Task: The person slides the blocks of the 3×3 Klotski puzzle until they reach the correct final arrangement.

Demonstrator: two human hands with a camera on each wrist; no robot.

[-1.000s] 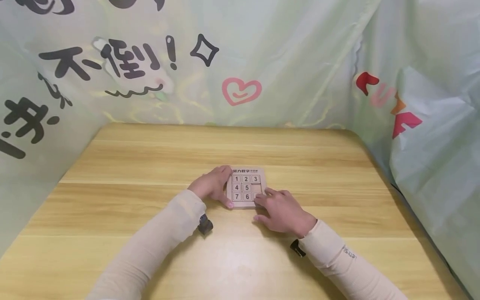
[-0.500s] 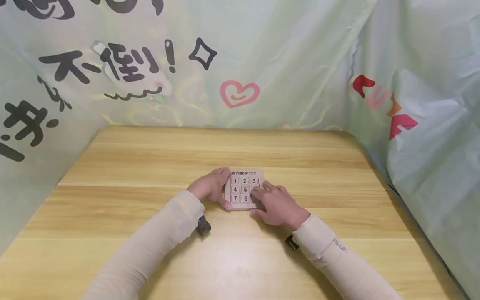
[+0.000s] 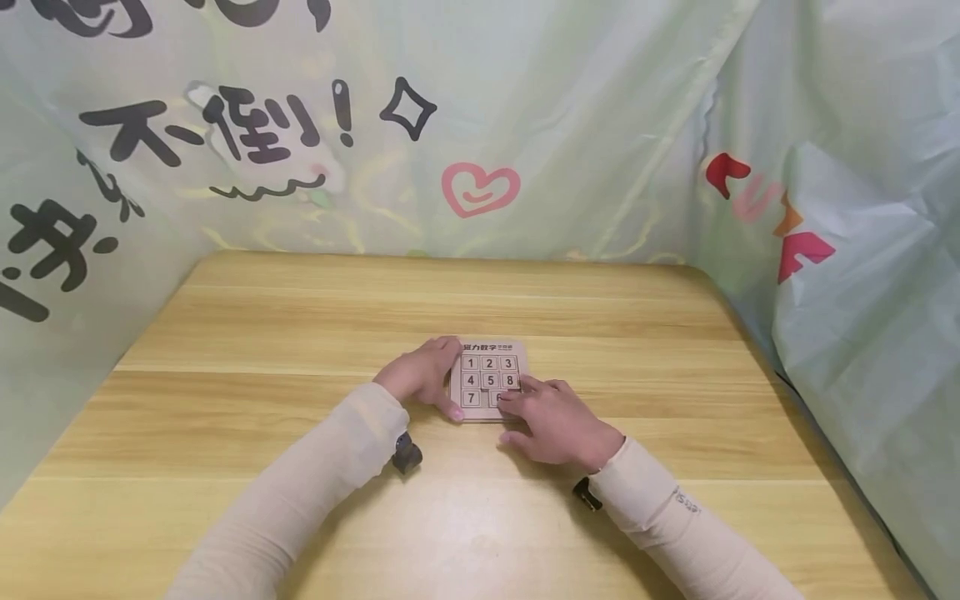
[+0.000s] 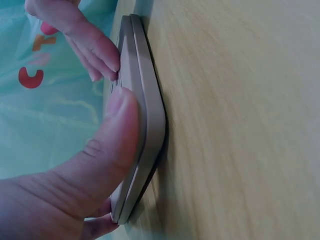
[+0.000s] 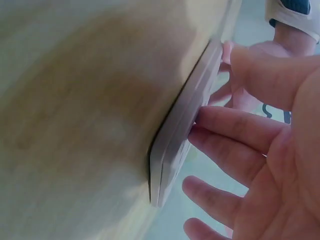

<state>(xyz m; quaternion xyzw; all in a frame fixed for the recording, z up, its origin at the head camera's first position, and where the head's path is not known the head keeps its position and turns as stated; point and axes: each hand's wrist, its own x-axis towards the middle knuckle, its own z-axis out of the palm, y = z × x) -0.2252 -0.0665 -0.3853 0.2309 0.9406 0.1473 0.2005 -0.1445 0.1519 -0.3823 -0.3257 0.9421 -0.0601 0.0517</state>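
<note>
A pale pinkish number slide puzzle (image 3: 480, 347) lies flat on the wooden table, numbers facing up. Its top row reads 1, 2, 3 and the middle row 4, 5, 8. In the bottom row, a gap separates tile 7 (image 3: 471, 398) from tile 6 (image 3: 492, 401). My left hand (image 3: 422, 372) grips the puzzle's left side, its thumb (image 4: 107, 142) on the near corner and fingers at the far one. Extended fingertips of my right hand (image 3: 562, 423) press on tile 6, partly covering it. In the right wrist view, two fingers (image 5: 235, 127) meet the puzzle's face.
The wood-grain table (image 3: 300, 317) spreads around the puzzle. Behind it and at both sides hangs a pale green printed cloth (image 3: 585, 125). Dark wrist cameras sit under both sleeves, close above the tabletop.
My right fingers have pushed tile 8 up from the bottom right into the middle row's right slot. They then came back down, and tile 6 has shifted right from its place beside 7.
</note>
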